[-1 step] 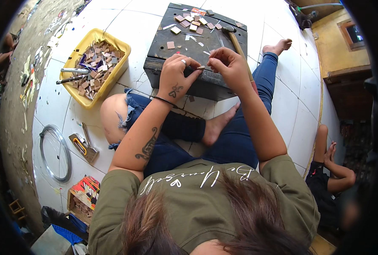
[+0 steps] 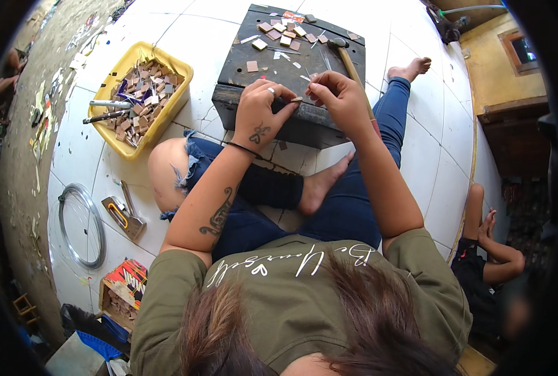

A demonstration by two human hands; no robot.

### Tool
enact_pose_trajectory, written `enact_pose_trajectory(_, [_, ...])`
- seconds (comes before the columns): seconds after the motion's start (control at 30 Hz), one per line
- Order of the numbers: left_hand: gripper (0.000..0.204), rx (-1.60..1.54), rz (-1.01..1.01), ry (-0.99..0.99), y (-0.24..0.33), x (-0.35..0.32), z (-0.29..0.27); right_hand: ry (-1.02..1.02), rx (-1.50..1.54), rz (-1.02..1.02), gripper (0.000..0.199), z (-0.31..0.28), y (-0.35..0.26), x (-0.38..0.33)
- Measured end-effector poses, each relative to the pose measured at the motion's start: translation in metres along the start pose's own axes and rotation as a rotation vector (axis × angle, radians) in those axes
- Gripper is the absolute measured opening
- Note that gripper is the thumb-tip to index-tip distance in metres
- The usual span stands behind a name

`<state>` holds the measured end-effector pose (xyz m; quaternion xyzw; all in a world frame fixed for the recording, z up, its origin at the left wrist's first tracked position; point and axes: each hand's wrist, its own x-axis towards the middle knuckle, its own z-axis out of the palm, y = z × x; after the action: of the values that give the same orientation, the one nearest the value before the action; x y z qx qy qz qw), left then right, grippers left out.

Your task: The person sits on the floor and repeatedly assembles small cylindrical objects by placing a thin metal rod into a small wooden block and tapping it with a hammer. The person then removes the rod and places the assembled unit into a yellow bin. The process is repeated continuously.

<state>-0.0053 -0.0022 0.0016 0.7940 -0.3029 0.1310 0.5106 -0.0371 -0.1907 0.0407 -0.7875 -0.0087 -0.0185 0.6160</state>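
My left hand (image 2: 263,106) pinches a small brown square tile (image 2: 296,99) on edge between thumb and forefinger, above the near edge of a dark box-shaped block (image 2: 241,75). Close by on its right, my right hand (image 2: 336,97) is closed in a pinch. A thin sliver seems to stick up by its fingertips, but what they hold is too small to make out. Several square tiles (image 2: 286,41) lie loose on the block's top among thin wires and scraps. A hammer (image 2: 354,72) with a wooden handle rests along the block's right side.
To the left, a yellow basin (image 2: 185,81) holds many tiles and pens. A wire coil (image 2: 97,229) and a staple gun (image 2: 124,218) lie on the white tiled floor, near a carton (image 2: 123,285) of brown pieces. Another person's legs (image 2: 501,257) show at right.
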Motion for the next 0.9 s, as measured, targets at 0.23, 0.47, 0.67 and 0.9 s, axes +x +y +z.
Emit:
enact_pose_trajectory(0.23, [0.011, 0.003, 0.007, -0.013, 0.001, 0.000, -0.002, 0.088, 0.047, -0.038, 0.013, 0.004, -0.003, 0.000])
enact_pose_trajectory(0.47, [0.011, -0.004, 0.016, 0.005, -0.001, 0.000, -0.001, 0.010, -0.240, -0.076, 0.014, 0.006, -0.003, -0.003])
enact_pose_trajectory(0.67, [0.013, 0.012, -0.009, -0.020, 0.002, 0.000, -0.003, 0.082, -0.390, -0.313, 0.013, 0.013, -0.014, -0.007])
enact_pose_trajectory(0.9, [0.012, 0.019, 0.009, -0.009, 0.000, 0.000, -0.002, 0.012, -0.508, -0.333, 0.012, 0.014, -0.025, -0.006])
